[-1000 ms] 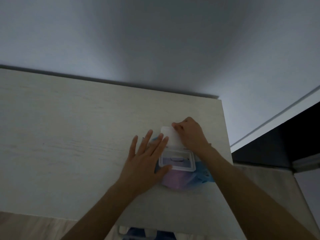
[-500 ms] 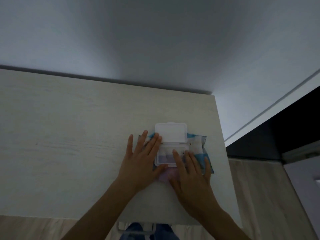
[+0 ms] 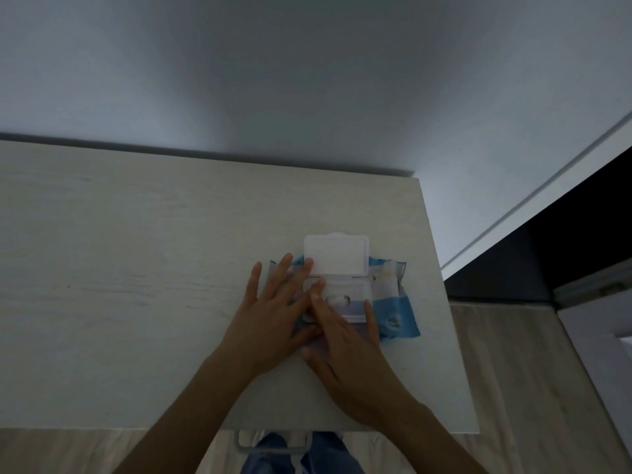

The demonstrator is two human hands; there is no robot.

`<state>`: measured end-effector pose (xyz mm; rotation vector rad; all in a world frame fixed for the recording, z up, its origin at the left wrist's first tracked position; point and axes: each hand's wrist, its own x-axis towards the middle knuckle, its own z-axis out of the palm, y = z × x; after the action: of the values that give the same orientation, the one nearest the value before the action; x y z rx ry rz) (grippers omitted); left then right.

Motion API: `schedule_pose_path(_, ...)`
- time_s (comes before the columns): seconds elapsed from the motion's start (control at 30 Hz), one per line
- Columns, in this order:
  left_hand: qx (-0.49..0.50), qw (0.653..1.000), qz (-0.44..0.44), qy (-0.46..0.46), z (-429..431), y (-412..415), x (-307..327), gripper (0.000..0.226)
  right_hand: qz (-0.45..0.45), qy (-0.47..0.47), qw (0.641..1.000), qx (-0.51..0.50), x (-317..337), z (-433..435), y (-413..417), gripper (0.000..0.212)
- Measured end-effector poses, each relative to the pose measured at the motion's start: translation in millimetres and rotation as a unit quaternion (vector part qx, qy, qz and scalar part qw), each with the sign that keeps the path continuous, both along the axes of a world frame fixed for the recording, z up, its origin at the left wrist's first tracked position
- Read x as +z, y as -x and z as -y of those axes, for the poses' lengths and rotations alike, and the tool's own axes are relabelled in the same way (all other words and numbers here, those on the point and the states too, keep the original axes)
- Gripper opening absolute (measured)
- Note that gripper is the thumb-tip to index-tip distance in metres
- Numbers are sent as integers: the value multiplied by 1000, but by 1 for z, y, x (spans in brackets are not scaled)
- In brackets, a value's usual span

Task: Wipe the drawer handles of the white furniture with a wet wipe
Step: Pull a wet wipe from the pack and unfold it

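Observation:
A blue and white wet wipe pack (image 3: 396, 306) lies on top of the white furniture (image 3: 136, 285), near its right edge. The pack's white flip lid (image 3: 337, 256) stands open, and a bit of wipe (image 3: 337, 299) shows in the opening. My left hand (image 3: 273, 313) lies flat on the pack's left side, fingers spread. My right hand (image 3: 345, 350) rests on the pack's near side, its fingertips at the opening beside the wipe. One drawer handle (image 3: 272, 443) sticks out below the front edge.
A plain wall rises behind the furniture. The furniture's right edge (image 3: 441, 285) drops to wooden floor (image 3: 533, 371). A dark doorway with a white frame (image 3: 547, 186) is at the far right. My legs in blue trousers (image 3: 307, 456) show below the front edge.
My right hand let go of the opened lid, came back to the near side of the pack and moved its fingertips to the opening. My left hand stayed flat on the pack.

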<state>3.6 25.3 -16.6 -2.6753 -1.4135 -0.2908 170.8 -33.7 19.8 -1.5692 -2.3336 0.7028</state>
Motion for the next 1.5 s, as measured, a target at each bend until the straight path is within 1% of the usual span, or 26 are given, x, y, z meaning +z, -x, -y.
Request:
schedule_pose_path(0.07, -6, 1000, -5, 9, 2, 0, -2, 67, 2, -23, 1000, 9, -2, -2, -2, 83)
schedule_pose_path(0.1, -5, 1000, -3, 12, 2, -1, -2, 66, 8, -50, 999, 12, -4, -3, -4, 77)
schedule_pose_path(0.17, 1, 1000, 1, 13, 3, -3, -1, 64, 22, -121, 992, 1, -7, -4, -11, 53)
schedule_pose_path(0.2, 6, 1000, 3, 12, 4, -4, -1, 64, 26, -168, 985, -12, -9, -5, -16, 44)
schedule_pose_path(0.27, 17, 1000, 10, 12, 4, -6, -2, 67, 42, -267, 961, -52, -11, -12, -24, 35)
schedule_pose_path(0.33, 29, 999, 29, 15, 5, -8, -4, 68, 62, -325, 938, -108, -8, -23, -27, 26)
schedule_pose_path(0.4, 38, 998, 42, 19, 7, -9, -5, 68, 98, -330, 928, -143, -7, -33, -25, 26)
schedule_pose_path(0.43, 42, 998, 43, 20, 7, -10, -5, 68, 114, -327, 926, -147, -7, -37, -24, 23)
schedule_pose_path(0.47, 45, 998, 43, 19, 8, -10, -5, 69, 124, -325, 926, -144, -9, -40, -23, 15)
schedule_pose_path(0.5, 47, 998, 44, 17, 8, -11, -5, 69, 130, -318, 928, -145, -9, -42, -21, 15)
schedule_pose_path(0.57, 49, 998, 49, 10, 8, -11, -5, 68, 136, -304, 932, -145, -10, -45, -19, 28)
schedule_pose_path(0.7, 48, 998, 45, -14, 9, -12, -8, 57, 147, -307, 932, -127, -10, -46, -15, 32)
schedule_pose_path(0.77, 49, 998, 41, -22, 8, -12, -8, 56, 147, -328, 927, -112, -10, -44, -16, 30)
schedule_pose_path(0.9, 52, 998, 35, -31, 8, -12, -8, 61, 127, -410, 899, -84, -5, -35, -20, 26)
schedule_pose_path(0.97, 50, 997, 35, -39, 8, -13, -9, 60, 117, -431, 892, -72, -5, -29, -20, 17)
schedule_pose_path(1.0, 50, 997, 37, -43, 8, -13, -10, 58, 112, -423, 897, -68, -5, -27, -20, 12)
schedule_pose_path(1.03, 50, 997, 40, -43, 8, -14, -11, 58, 107, -412, 902, -73, -5, -26, -19, 13)
schedule_pose_path(1.13, 54, 996, 53, -38, 8, -14, -11, 68, 129, -363, 917, -102, -7, -32, -18, 34)
schedule_pose_path(1.2, 53, 996, 59, -37, 8, -14, -10, 72, 151, -349, 921, -83, -9, -36, -19, 33)
schedule_pose_path(1.27, 55, 996, 55, -38, 9, -15, -9, 72, 168, -343, 924, -39, -6, -35, -21, 35)
schedule_pose_path(1.3, 57, 996, 51, -40, 9, -15, -8, 70, 168, -354, 920, -21, -3, -33, -23, 34)
schedule_pose_path(1.4, 59, 996, 48, -42, 8, -15, -9, 63, 139, -408, 902, 6, 6, -25, -27, 22)
schedule_pose_path(1.43, 59, 996, 48, -39, 8, -15, -10, 65, 126, -417, 900, 15, 6, -22, -28, 19)
schedule_pose_path(1.5, 61, 996, 54, -33, 8, -15, -11, 72, 109, -405, 907, 23, 1, -18, -28, 19)
